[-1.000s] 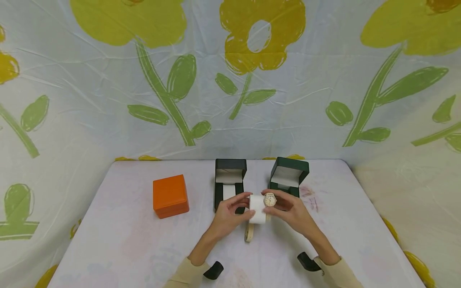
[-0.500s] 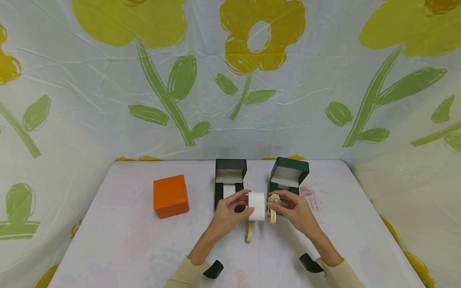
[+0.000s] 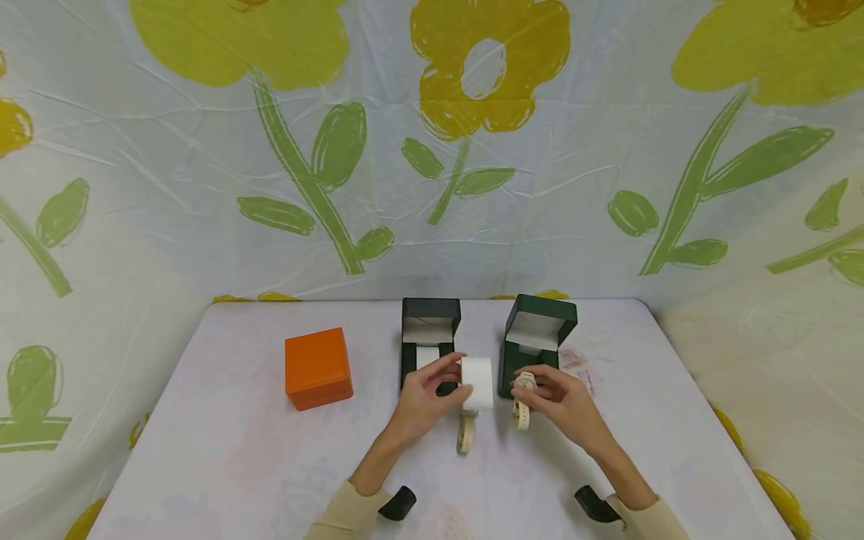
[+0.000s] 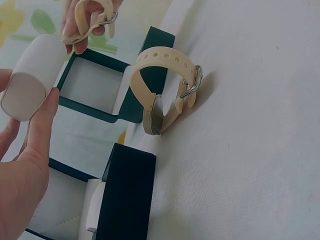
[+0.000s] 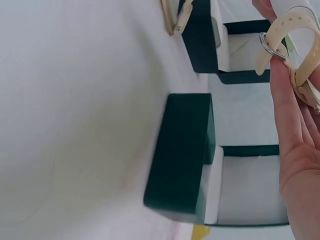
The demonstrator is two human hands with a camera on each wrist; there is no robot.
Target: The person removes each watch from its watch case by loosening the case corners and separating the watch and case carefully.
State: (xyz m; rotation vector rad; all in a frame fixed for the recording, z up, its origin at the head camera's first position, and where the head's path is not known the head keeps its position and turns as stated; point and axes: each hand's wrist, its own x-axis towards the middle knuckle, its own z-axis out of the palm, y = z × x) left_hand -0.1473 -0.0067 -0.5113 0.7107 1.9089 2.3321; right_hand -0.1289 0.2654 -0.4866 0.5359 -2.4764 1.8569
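The left hand (image 3: 421, 397) is partly covering the black box (image 3: 428, 341) while its fingers (image 4: 42, 125) are pinching the white cushion (image 3: 477, 383). The right hand (image 3: 563, 405) is gripping a cream watch (image 3: 522, 397), its dial hidden. Another watch (image 3: 466, 433) is lying between them on the surface (image 3: 223, 450).

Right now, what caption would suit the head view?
Left hand holds a white cushion, right hand a cream watch, before two open boxes.

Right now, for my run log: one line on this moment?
left hand: holds white cushion | right hand: holds cream watch | second watch: on table
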